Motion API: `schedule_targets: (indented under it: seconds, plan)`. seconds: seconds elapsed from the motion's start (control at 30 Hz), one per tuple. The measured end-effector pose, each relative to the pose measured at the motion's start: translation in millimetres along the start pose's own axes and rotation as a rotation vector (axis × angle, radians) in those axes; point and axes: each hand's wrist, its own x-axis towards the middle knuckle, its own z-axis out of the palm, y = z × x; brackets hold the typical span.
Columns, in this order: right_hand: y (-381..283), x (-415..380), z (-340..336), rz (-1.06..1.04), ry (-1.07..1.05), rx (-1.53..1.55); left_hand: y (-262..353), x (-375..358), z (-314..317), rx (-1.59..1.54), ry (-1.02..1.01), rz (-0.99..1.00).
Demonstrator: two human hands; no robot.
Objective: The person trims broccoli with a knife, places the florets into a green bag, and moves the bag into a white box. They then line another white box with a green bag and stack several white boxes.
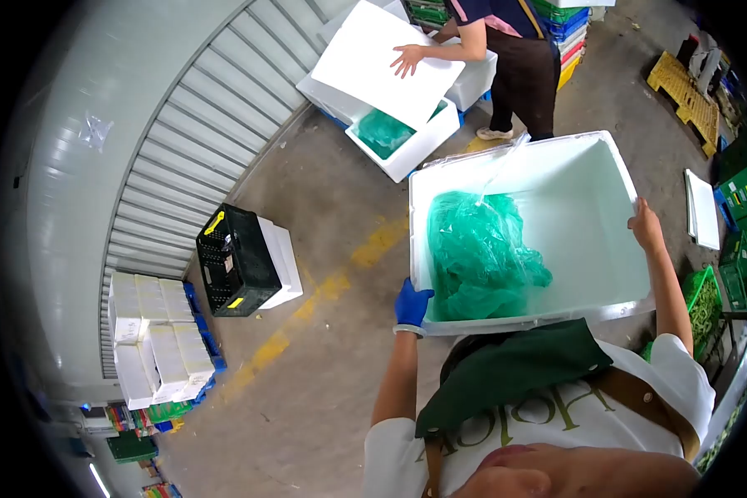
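Observation:
A large white foam box [589, 224] is held in front of my body, its open top facing up towards me. Crumpled green plastic bagging [481, 257] lies in its left half, with a strip of clear film [502, 170] trailing over the far rim. My left hand [412, 305], in a blue glove, is closed on the near left corner of the box. On the opposite side, my right hand [646, 226] is bare and grips the right rim. The fingers beneath the box are partly hidden.
Ahead, a co-worker's hand [407, 60] rests on a tilted white foam panel [390, 62] above another foam box [419, 149] with green plastic. A black crate [239, 261] stands at left, near stacked white boxes [162, 332]. A yellow pallet [685, 100] lies at right.

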Motion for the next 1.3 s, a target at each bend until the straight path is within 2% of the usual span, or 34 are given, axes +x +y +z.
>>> schedule_targets:
  seconds: [0.13,0.2,0.3,0.5,0.7,0.77,0.87,1.0,1.13,1.3]
  plan:
    - [-39.9,32.4,11.4,-0.005,-0.038,-0.043,-16.1,59.5,-9.1,-0.011,-0.034,-0.028]
    - [-54.0,54.8,20.2,-0.015,-0.075,-0.071,-1.2,78.5,-21.9,-0.029,-0.046,-0.038]
    - [-96.7,81.2,34.6,0.020,-0.094,-0.100,-29.2,144.7,-25.9,-0.037,-0.052,-0.026]
    - [-154.5,107.4,70.0,0.024,-0.047,-0.153,-31.3,251.7,-61.6,-0.019,-0.171,0.034]
    - [-233.5,117.1,102.9,0.188,0.011,-0.191,-33.2,383.2,-121.2,0.043,-0.300,0.106]
    - [-256.2,129.4,108.7,0.229,-0.028,-0.182,-42.3,423.4,-132.9,0.030,-0.285,0.142]
    - [-299.7,122.4,109.5,0.336,-0.048,-0.165,-36.7,449.1,-155.5,0.058,-0.348,0.153]
    - [-344.6,136.4,130.2,0.352,-0.017,-0.206,-44.0,507.5,-173.3,0.071,-0.426,0.120]
    - [-363.7,150.7,142.3,0.378,-0.058,-0.223,-31.1,530.5,-183.9,0.129,-0.435,0.110]
    - [-373.8,199.8,180.7,0.406,-0.162,-0.288,-42.2,605.5,-189.9,0.168,-0.486,0.087]
